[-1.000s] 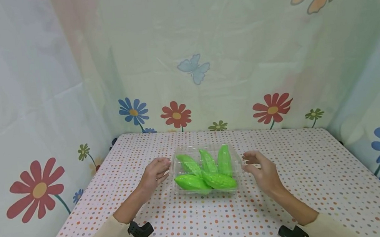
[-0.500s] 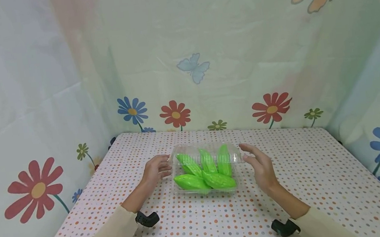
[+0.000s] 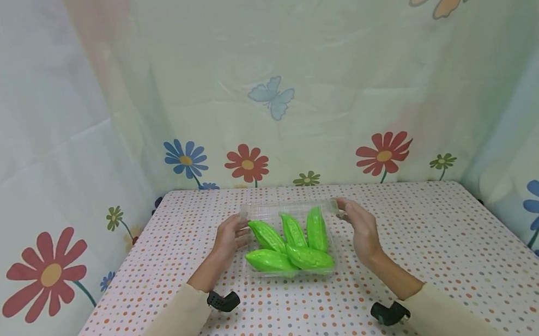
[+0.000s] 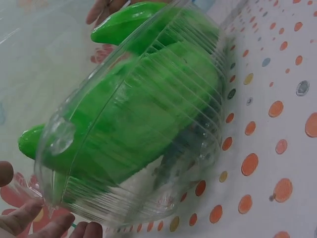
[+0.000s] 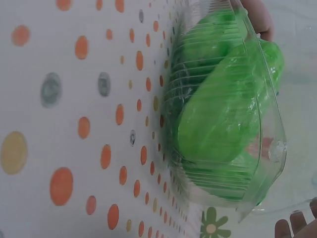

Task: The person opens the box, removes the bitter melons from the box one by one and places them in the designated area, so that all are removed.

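Observation:
In the head view a clear plastic clamshell box [image 3: 336,254] rests on the table, holding several bright green, ridged, pointed toy vegetables [image 3: 310,256]. Its clear lid [image 3: 287,208] stands raised along the far side. At the lid's left end, my left hand [image 3: 226,239] pinches the edge; the left wrist view has thumb and fingertips [image 4: 27,210] either side of thin plastic. My right hand [image 3: 364,232] holds the opposite end, its fingertips [image 5: 297,223] at the lid's edge in the right wrist view. Ribbed side walls [image 5: 218,191] partly blur the green pieces.
The table is covered by a dotted cloth [image 3: 285,319]. Behind it hangs a backdrop curtain [image 3: 189,61] with flowers and butterflies, which also closes in both sides. Black wrist devices [image 3: 223,300] sit at the sleeve cuffs.
Both hands have moved away from me and slightly inward. The lid has swung up and back, off the green vegetables, while the box base has stayed in about the same place.

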A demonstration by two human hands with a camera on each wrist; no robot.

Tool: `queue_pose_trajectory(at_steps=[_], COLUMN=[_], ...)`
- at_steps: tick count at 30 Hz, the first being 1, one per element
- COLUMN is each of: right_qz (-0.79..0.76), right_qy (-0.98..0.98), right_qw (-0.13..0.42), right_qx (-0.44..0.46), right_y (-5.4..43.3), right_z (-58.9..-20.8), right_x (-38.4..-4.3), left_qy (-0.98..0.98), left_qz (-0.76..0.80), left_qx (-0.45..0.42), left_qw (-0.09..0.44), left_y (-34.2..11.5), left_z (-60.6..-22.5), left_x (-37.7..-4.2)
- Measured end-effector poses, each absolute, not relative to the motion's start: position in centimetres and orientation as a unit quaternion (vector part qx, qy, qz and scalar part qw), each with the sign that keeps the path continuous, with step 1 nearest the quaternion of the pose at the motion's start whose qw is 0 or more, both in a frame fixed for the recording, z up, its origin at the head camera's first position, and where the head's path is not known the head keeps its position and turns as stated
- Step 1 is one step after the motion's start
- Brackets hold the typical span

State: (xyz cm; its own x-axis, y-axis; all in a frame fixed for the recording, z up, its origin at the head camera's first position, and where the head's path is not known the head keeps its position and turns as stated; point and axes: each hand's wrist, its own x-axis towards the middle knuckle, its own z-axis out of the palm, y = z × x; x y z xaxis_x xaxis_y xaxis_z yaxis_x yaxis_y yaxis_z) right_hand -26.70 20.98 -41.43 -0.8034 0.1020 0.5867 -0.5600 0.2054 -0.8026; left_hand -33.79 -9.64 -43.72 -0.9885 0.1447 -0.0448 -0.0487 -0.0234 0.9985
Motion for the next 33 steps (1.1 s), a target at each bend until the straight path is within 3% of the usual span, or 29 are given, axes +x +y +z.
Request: queue_pose_trajectory(at_steps=[18, 33], right_qz=[0.616, 0.684], right_qy=[-0.748, -0.719], right_qw=[0.221, 0.115], right_qx=[0.111, 0.031], right_y=[21.0, 21.0], right_z=[-42.4, -42.6], right_x=[-29.5, -31.7], left_qy=[0.679, 0.695], left_qz=[0.732, 0.718], left_qx=[0.029, -0.006], left_qw=[0.047, 0.024], left_y=[-9.0, -8.3], left_z=[-44.3, -45.0], left_x=[-34.4, -35.4])
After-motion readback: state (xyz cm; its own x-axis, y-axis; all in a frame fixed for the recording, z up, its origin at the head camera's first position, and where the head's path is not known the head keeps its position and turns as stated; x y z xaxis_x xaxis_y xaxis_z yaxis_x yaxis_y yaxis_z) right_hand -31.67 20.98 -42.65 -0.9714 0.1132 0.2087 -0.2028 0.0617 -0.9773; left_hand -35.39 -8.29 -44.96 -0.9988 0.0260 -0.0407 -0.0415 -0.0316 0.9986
